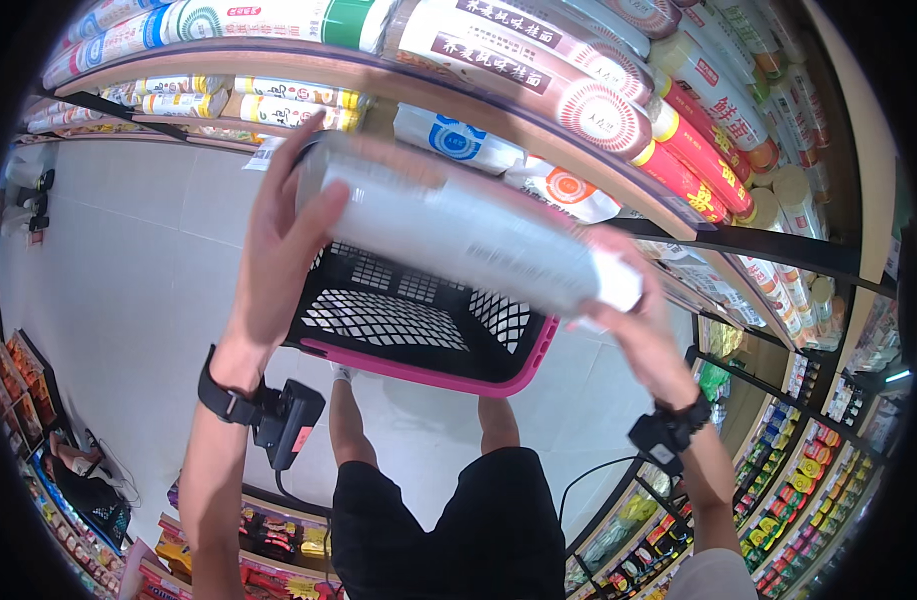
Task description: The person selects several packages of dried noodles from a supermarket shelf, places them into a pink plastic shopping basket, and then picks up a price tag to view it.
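Note:
A long cylindrical package (443, 225), pale and blurred, is held level between both my hands. My left hand (286, 202) grips its left end with the thumb over the near side. At the right end, my right hand (635, 300) closes around its white tip. Below the package is a black shopping basket (398, 319) with lattice walls and a pink rim, partly hidden by the package. Only the basket's bare lattice shows in the uncovered part. Just beyond the package, white and blue packs (458, 139) lie on a lower shelf.
A wooden shelf (458, 97) ahead holds wrapped dried noodles (503, 45), with red packs (698, 161) to the right. Snack shelves (796, 480) curve around at lower right. A person (83, 472) is low at far left beside another rack. Pale tiled floor (143, 247) lies to the left.

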{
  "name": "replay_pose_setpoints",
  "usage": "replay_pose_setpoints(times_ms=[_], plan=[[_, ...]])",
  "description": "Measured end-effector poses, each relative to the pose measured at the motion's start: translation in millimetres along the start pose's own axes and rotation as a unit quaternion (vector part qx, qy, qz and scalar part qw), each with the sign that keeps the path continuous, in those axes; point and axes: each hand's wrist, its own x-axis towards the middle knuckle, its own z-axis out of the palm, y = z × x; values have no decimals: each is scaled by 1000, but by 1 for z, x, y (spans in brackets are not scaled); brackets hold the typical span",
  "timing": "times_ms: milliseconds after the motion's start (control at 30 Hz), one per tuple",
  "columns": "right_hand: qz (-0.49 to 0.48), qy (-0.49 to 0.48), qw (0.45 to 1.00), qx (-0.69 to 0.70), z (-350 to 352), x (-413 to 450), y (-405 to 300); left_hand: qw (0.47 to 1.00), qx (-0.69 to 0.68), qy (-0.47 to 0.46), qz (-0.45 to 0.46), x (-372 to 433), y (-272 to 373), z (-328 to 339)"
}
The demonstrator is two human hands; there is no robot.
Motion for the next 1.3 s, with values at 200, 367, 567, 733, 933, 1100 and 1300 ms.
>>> replay_pose_setpoints(times_ms=[200,367,567,733,933,1100,1300], plan=[[-262,178,920,-230,-34,49,-89,986,47,-6,160,81,40,64],[-386,176,775,-469,-69,101,-85,966,225,15,124,150,28,65],[-324,134,850,-393,-70,106,-89,970,129,0,205,149,27,58],[-498,198,716,-448,-53,111,-93,985,-5,57,165,134,36,74],[-403,104,767,-488,-56,121,-106,878,401,88,247,117,47,70],[-468,117,686,-545,-51,123,-116,866,341,98,351,118,35,66],[-463,143,726,-489,-42,128,-109,794,426,77,426,115,30,63]])
